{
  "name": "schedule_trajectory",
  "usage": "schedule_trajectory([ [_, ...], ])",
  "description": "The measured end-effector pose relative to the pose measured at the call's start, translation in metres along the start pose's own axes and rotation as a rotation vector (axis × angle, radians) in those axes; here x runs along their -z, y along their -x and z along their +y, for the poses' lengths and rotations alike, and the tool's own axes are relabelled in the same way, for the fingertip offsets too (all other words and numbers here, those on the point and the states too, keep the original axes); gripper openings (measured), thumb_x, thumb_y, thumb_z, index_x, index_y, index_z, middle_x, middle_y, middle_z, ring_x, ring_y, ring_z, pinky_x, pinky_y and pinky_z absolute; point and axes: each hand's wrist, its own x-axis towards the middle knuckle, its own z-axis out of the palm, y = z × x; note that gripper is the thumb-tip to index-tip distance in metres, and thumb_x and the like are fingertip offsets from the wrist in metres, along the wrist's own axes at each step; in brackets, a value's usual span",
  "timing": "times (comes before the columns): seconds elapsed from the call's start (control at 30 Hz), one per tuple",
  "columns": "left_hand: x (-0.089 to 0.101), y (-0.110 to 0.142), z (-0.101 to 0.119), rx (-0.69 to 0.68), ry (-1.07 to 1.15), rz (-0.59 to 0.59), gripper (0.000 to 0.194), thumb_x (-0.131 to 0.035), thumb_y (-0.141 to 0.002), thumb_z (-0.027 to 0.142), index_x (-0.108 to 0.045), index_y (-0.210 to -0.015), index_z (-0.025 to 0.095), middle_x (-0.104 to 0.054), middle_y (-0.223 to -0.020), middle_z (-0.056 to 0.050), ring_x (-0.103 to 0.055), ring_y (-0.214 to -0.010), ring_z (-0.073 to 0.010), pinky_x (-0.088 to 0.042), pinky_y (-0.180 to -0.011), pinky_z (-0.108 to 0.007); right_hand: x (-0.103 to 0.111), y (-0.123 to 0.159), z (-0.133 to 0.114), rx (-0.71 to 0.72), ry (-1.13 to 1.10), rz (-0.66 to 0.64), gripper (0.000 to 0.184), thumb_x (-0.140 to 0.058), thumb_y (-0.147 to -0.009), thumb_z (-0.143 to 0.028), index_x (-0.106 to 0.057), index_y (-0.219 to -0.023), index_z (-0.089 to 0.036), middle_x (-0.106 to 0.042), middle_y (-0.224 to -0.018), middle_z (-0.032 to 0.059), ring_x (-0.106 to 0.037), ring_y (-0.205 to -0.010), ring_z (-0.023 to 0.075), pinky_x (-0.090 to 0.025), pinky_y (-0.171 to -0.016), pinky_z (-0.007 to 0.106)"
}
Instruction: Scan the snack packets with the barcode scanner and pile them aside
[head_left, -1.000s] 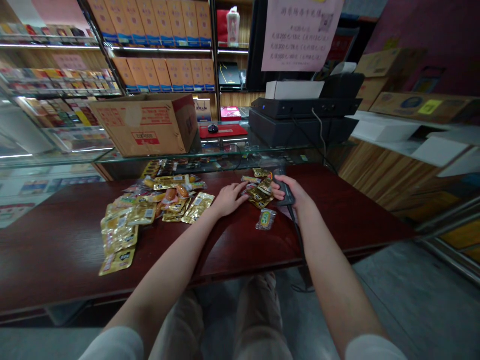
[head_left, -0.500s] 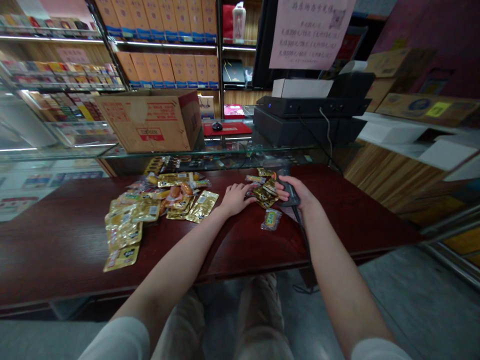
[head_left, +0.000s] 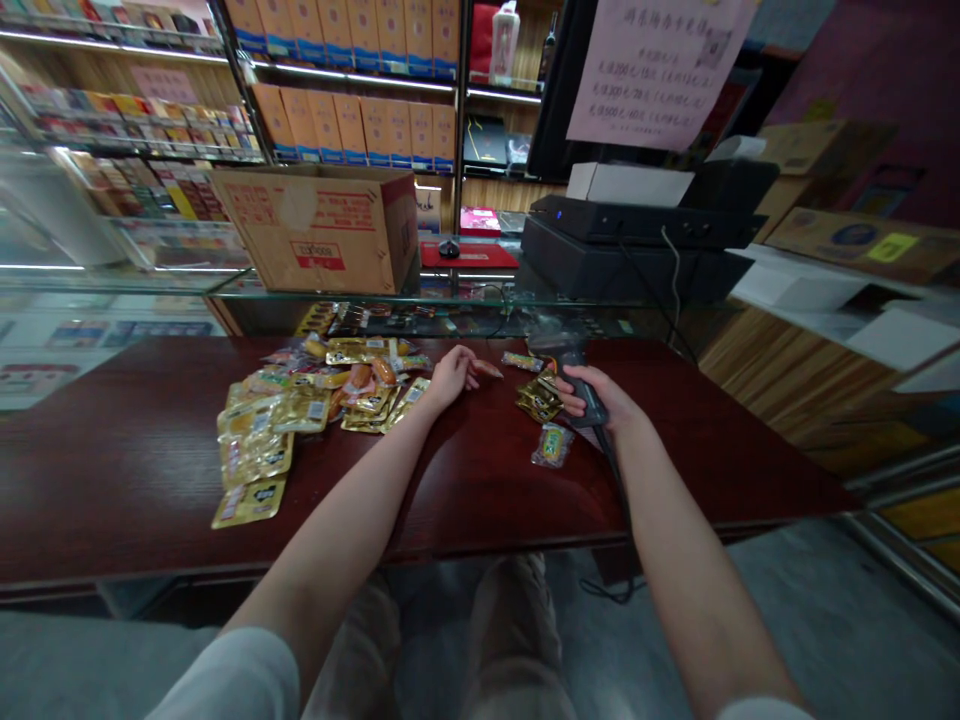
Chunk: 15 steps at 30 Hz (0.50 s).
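A heap of gold foil snack packets [head_left: 300, 425] lies on the dark red wooden table [head_left: 112, 480], left of my hands. My left hand [head_left: 452, 378] rests at the heap's right edge, its fingertips pinching what looks like a small orange snack packet [head_left: 487, 368]. My right hand [head_left: 592, 397] grips a black handheld barcode scanner [head_left: 571, 358], whose cord runs down past the table edge. Just left of that hand lies a small stack of gold packets [head_left: 538, 398]. A single packet [head_left: 521, 361] sits beyond it, and a green-labelled packet [head_left: 553, 445] lies nearer me.
A glass display counter [head_left: 360, 295] runs behind the table, bearing a cardboard box [head_left: 315, 230] and black printer-like equipment [head_left: 637, 230]. Shelves of boxed goods [head_left: 352, 120] stand behind it. My knees are below the table's near edge.
My left hand has drawn back leftward off the right-hand packets, with a small packet at its fingertips. Those packets have shifted, and the view has tilted slightly.
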Motion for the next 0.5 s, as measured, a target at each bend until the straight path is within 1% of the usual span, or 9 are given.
schedule_trajectory([
  [0.03,0.0017,-0.0014,0.0005,0.062,0.118,-0.007,0.009,-0.041,-0.093,0.019,-0.049,-0.09,0.02,-0.056,-0.065,0.003,-0.063,-0.053,-0.0131,-0.049,-0.058,-0.025,-0.0007,-0.0001,0.0007,-0.004,0.006,-0.008,0.025,-0.07,-0.078,-0.031,-0.052,-0.089,-0.019,-0.048,-0.059,-0.0065,-0.033,-0.039,0.0048,-0.029,-0.034,0.018],
  [0.1,0.002,-0.0023,0.0011,0.126,0.278,-0.007,0.008,-0.044,-0.093,0.025,-0.048,-0.089,0.019,-0.057,-0.067,0.003,-0.066,-0.057,-0.0133,-0.051,-0.058,-0.025,-0.0019,-0.0001,0.002,-0.008,0.017,-0.024,0.029,-0.072,-0.077,-0.033,-0.052,-0.092,-0.018,-0.048,-0.059,-0.0071,-0.033,-0.038,0.0046,-0.029,-0.034,0.018],
  [0.13,0.001,-0.0021,0.001,0.133,0.306,0.004,0.01,-0.047,-0.093,0.028,-0.047,-0.089,0.019,-0.059,-0.07,0.002,-0.066,-0.058,-0.0132,-0.051,-0.059,-0.025,-0.0025,-0.0001,0.0024,-0.009,0.021,-0.031,0.03,-0.072,-0.077,-0.033,-0.052,-0.093,-0.018,-0.048,-0.059,-0.0073,-0.033,-0.038,0.0045,-0.028,-0.034,0.018],
  [0.2,-0.0022,-0.0011,-0.0004,0.125,0.268,0.052,0.017,-0.057,-0.089,0.032,-0.046,-0.088,0.019,-0.061,-0.074,0.001,-0.065,-0.06,-0.0124,-0.052,-0.06,-0.026,-0.0035,0.0002,0.0027,-0.011,0.026,-0.045,0.031,-0.072,-0.077,-0.033,-0.051,-0.093,-0.019,-0.048,-0.059,-0.0075,-0.034,-0.037,0.0045,-0.027,-0.033,0.018],
  [0.27,-0.0046,-0.0001,-0.0026,0.073,0.132,0.121,0.024,-0.068,-0.081,0.028,-0.046,-0.084,0.019,-0.063,-0.076,0.001,-0.063,-0.062,-0.0117,-0.051,-0.061,-0.025,-0.0043,0.0009,0.0023,-0.012,0.03,-0.057,0.03,-0.071,-0.078,-0.032,-0.05,-0.094,-0.019,-0.049,-0.059,-0.0075,-0.034,-0.037,0.0048,-0.027,-0.033,0.018],
  [0.33,-0.0048,0.0006,-0.0041,-0.02,-0.028,0.178,0.028,-0.074,-0.073,0.02,-0.048,-0.083,0.019,-0.062,-0.076,0.002,-0.061,-0.066,-0.0119,-0.05,-0.064,-0.025,-0.0052,0.0017,0.0017,-0.01,0.031,-0.068,0.029,-0.07,-0.078,-0.032,-0.051,-0.095,-0.019,-0.049,-0.059,-0.0074,-0.034,-0.037,0.0048,-0.027,-0.033,0.018],
  [0.4,-0.0037,0.0012,-0.0038,-0.126,-0.126,0.199,0.027,-0.073,-0.07,0.017,-0.051,-0.085,0.019,-0.06,-0.078,0.002,-0.057,-0.068,-0.0118,-0.048,-0.066,-0.025,-0.0061,0.0025,0.0011,-0.007,0.03,-0.08,0.029,-0.07,-0.078,-0.031,-0.051,-0.096,-0.018,-0.049,-0.059,-0.0075,-0.033,-0.037,0.0046,-0.027,-0.033,0.018],
  [0.5,-0.0029,0.0028,-0.0007,-0.234,-0.099,0.166,0.024,-0.068,-0.074,0.019,-0.05,-0.09,0.02,-0.058,-0.082,0.002,-0.053,-0.068,-0.0109,-0.046,-0.066,-0.024,-0.0076,0.0031,0.0009,-0.006,0.023,-0.098,0.029,-0.07,-0.079,-0.033,-0.052,-0.096,-0.018,-0.048,-0.059,-0.0077,-0.031,-0.037,0.0043,-0.026,-0.032,0.018],
])
